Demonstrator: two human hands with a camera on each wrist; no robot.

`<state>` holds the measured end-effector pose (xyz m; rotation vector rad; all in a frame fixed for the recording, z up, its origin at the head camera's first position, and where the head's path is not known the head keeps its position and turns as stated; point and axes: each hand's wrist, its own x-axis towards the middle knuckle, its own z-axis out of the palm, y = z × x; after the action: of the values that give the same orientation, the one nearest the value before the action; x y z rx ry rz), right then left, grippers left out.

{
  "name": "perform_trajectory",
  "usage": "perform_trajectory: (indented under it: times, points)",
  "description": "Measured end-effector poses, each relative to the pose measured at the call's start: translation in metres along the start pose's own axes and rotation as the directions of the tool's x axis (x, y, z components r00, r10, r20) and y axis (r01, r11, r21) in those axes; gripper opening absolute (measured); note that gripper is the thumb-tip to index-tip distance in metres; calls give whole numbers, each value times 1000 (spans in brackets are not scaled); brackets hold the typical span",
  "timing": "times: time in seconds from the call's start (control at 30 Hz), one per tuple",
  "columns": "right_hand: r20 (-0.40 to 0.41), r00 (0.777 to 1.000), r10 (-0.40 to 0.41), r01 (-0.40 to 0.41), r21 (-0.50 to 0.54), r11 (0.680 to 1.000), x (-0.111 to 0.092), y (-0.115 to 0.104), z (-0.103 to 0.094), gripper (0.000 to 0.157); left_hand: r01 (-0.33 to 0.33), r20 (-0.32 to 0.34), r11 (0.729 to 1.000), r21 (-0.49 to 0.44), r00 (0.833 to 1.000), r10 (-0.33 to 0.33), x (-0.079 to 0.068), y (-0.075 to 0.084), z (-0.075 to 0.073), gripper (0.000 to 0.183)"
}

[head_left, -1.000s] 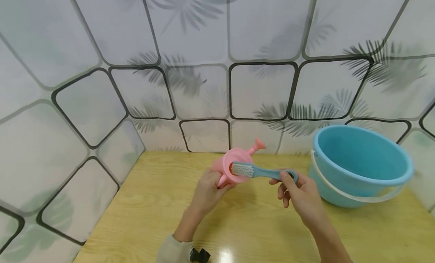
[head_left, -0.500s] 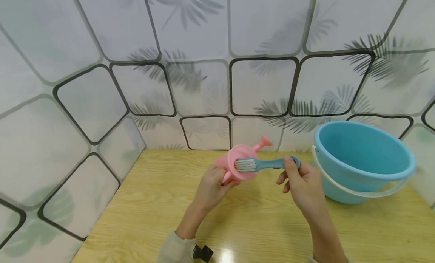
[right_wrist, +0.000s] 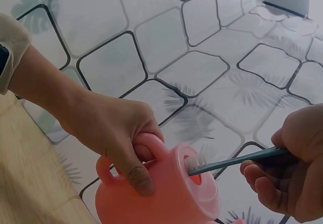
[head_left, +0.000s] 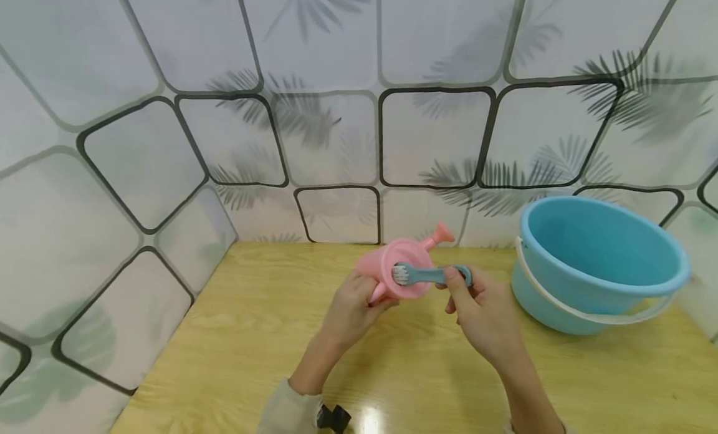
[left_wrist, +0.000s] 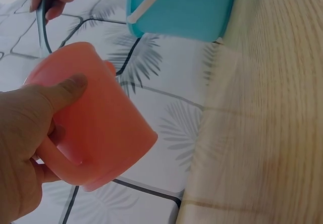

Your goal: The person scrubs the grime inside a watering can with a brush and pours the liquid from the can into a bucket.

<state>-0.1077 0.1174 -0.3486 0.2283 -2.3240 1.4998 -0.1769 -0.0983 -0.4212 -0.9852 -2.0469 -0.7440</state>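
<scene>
My left hand grips a small pink watering can by its handle, thumb laid along the body. The can is tipped so that its open top faces me, and its spout points up to the right in the head view. My right hand pinches the end of a blue brush with white bristles. In the right wrist view the brush head enters the can's opening, with part of the bristles still showing at the rim. Both hands are raised over the table.
A blue bucket with a white handle stands at the right of the wooden table. Behind and to the left rise walls patterned with rounded outlines and leaves.
The brush has moved left and into the watering can, hiding much of its bristles. My right hand has come closer to the can, which has shifted slightly right.
</scene>
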Motion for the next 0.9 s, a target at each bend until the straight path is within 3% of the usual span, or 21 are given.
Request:
perform_trajectory:
  times: [0.13,0.3,0.47,0.57,0.77,0.9]
  points:
    - [62,998,-15,12,47,999,0,-1,-4,37,13,18,1000,-8,1000,-13,3,1,-1,34]
    - [117,993,-35,23,102,994,0,-2,-7,35,4,14,1000,-8,1000,-4,2,2,2,36]
    - [174,983,59,-68,46,997,0,-3,-8,34,-13,20,1000,-12,1000,14,2,4,5,35]
    - [225,971,75,-78,4,997,0,-4,-8,35,-26,25,1000,-9,999,26,2,5,6,33]
    - [300,954,-3,1,8,1000,0,-1,-5,32,-89,3,996,-6,996,89,2,5,9,30]
    - [292,951,-99,106,-9,994,-2,3,-2,26,-131,-28,991,4,991,131,1,5,12,32]
